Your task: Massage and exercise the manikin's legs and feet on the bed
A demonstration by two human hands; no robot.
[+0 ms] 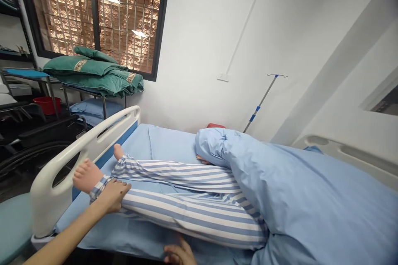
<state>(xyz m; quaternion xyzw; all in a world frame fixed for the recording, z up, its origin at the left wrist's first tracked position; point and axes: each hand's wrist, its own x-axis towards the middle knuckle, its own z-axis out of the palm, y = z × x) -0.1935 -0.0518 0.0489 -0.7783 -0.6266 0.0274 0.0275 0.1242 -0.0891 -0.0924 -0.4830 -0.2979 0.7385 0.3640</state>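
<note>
A manikin in blue-and-white striped trousers (186, 198) lies on a hospital bed, its upper body under a light blue quilt (295, 190). My left hand (113, 194) is wrapped round the near leg at the ankle, just behind the bare foot (87, 176). The far foot (118, 151) rests on the blue sheet (168, 140). My right hand (178, 254) shows only in part at the bottom edge, pressed against the sheet under the near thigh; its fingers are mostly hidden.
A white footboard (77, 153) stands at the left of the bed, a white side rail (351, 155) at the right. Folded green blankets (93, 70) lie on a rack under the window. A wheelchair (34, 145), a red basin (46, 104) and an IV pole (264, 97) stand nearby.
</note>
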